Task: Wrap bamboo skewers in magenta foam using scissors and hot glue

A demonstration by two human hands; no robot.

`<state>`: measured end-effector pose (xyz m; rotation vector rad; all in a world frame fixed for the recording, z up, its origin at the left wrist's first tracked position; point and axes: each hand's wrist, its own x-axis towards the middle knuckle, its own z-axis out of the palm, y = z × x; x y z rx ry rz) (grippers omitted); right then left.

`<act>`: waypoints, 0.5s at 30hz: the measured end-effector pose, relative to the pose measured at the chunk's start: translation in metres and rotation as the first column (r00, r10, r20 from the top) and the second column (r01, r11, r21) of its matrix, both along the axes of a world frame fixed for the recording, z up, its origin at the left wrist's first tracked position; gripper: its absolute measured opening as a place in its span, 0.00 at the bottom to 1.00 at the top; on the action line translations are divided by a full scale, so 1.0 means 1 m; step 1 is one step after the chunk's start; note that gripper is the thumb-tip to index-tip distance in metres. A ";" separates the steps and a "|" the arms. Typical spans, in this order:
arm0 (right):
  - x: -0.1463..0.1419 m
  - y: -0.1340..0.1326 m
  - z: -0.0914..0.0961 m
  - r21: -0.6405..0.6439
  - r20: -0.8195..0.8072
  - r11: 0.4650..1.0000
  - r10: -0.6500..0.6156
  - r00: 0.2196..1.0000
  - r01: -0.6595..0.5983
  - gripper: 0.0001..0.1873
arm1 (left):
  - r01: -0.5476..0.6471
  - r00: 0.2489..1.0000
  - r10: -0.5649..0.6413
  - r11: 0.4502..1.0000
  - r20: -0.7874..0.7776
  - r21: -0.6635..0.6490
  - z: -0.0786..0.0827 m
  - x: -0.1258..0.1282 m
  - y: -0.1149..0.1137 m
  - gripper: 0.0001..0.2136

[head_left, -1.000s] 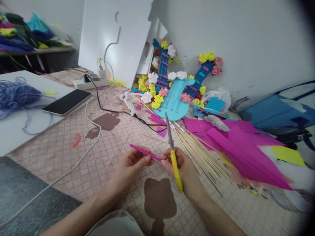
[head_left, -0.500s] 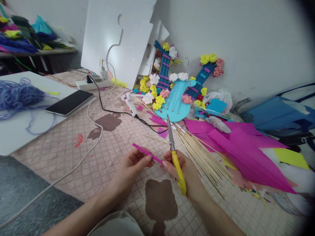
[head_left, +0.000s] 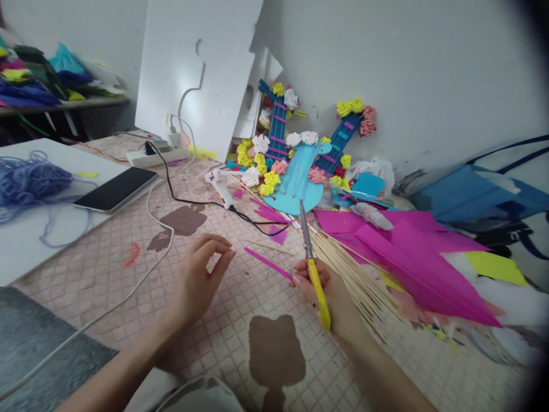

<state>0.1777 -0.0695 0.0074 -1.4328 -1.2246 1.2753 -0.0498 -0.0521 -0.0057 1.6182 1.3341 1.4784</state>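
Observation:
My right hand point(head_left: 330, 294) grips yellow-handled scissors point(head_left: 313, 266), blades closed and pointing away from me. The same hand pinches one end of a thin pink stick point(head_left: 268, 263), which juts out to the left. My left hand point(head_left: 199, 277) hovers over the tiled floor to the left of the stick, fingers loosely curled and apart, holding nothing. A fan of bamboo skewers point(head_left: 351, 274) lies just right of my right hand.
Pink paper sheets point(head_left: 412, 246) lie at right. Blue paper guitars with paper flowers point(head_left: 295, 166) lean on the wall. A glue gun point(head_left: 221, 186) and cables point(head_left: 163, 229) cross the floor. A phone point(head_left: 115, 189) and purple yarn point(head_left: 30, 177) rest on a white board at left.
My left hand let go of the pink stick and drew back to the left. The right hand keeps the stick and scissors and shifted slightly right.

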 end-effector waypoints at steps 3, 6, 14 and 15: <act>0.005 0.001 -0.002 0.008 0.012 1.000 0.006 1.000 -0.006 0.18 | 0.168 0.940 -0.096 0.965 -0.326 0.201 0.007 0.007 0.002 0.08; 0.004 0.001 0.000 -0.013 -0.006 1.000 0.025 1.000 -0.025 0.18 | 0.413 0.778 -0.264 0.899 -0.570 0.148 0.011 0.023 0.004 0.14; 0.034 0.014 0.009 0.114 0.159 0.992 0.037 0.987 -0.055 0.16 | 0.467 0.688 -0.267 0.874 -0.675 0.131 0.019 0.029 0.034 0.06; 0.044 0.019 0.011 0.168 0.243 0.985 -0.002 0.970 -0.040 0.16 | 0.420 0.725 -0.220 0.893 -0.653 0.165 0.022 0.027 0.042 0.06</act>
